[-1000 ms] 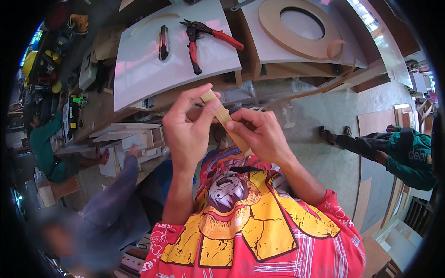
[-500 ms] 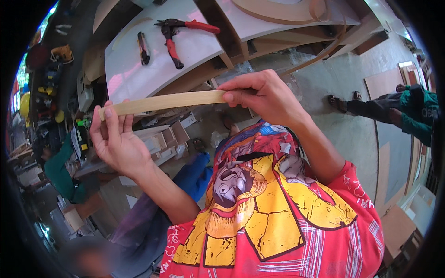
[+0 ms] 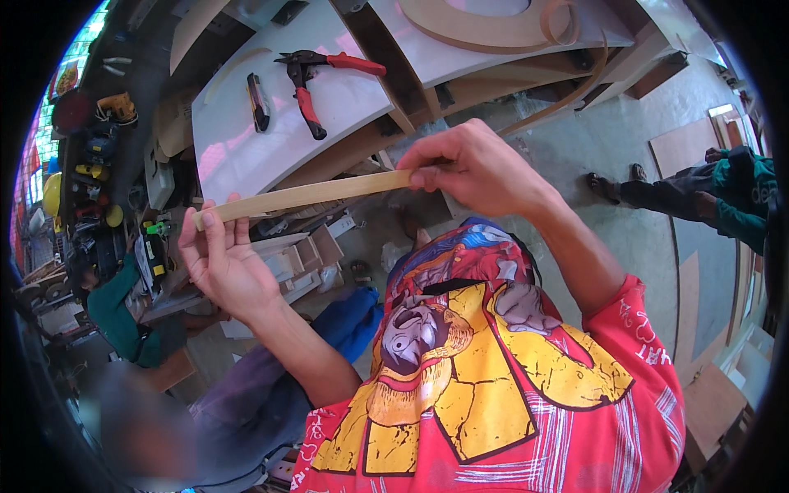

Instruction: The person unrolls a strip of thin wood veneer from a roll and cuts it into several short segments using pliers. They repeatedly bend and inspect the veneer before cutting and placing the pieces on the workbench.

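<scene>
A thin, pale strip of wood-coloured edging [image 3: 316,193] is stretched between my hands, above the floor and in front of the white panel. My left hand [image 3: 226,259] pinches its left end between thumb and fingers. At the other end, my right hand [image 3: 472,168] grips the strip between thumb and forefinger. The strip slants slightly up to the right and bows a little. Beyond it on the white surface lie red-handled snips [image 3: 308,86] with their handles apart, and a utility knife [image 3: 259,103] to their left.
A roll of brown edging [image 3: 477,25] lies on the white worktop [image 3: 345,107], its loose end hanging off the right side. A person in dark clothes [image 3: 263,411] is close at my left; others in green are at far left and far right. Power tools [image 3: 115,107] crowd the left.
Both hands and the strip appear slightly further right in the view, still gripping the same ends. The person at lower left has shifted a little.
</scene>
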Motion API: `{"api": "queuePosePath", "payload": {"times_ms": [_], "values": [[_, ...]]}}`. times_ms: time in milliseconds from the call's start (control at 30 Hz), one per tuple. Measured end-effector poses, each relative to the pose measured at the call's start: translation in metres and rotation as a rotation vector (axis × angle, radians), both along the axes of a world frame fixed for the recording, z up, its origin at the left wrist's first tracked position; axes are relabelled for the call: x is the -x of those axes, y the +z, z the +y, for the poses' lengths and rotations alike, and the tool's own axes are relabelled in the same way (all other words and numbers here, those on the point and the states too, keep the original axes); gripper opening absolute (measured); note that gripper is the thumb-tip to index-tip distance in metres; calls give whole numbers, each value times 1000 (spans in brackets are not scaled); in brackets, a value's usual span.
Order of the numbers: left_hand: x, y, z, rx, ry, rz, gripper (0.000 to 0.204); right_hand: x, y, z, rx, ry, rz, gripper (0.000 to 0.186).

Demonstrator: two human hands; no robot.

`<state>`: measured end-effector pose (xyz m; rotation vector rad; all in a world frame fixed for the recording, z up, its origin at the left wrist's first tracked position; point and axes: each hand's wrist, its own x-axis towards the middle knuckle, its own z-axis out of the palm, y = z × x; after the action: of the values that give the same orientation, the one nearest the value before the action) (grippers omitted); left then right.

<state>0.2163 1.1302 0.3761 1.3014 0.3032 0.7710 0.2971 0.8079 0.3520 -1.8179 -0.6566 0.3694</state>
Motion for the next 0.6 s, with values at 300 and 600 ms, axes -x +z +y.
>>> {"api": "queuePosePath", "payload": {"times_ms": [300,600], "values": [[9,27,-5,-1138,228,561,34,14,5,4,335,187,-742,8],[3,-38,-57,676,-1395,932,41,28,0,14,235,341,-1106,15]]}}
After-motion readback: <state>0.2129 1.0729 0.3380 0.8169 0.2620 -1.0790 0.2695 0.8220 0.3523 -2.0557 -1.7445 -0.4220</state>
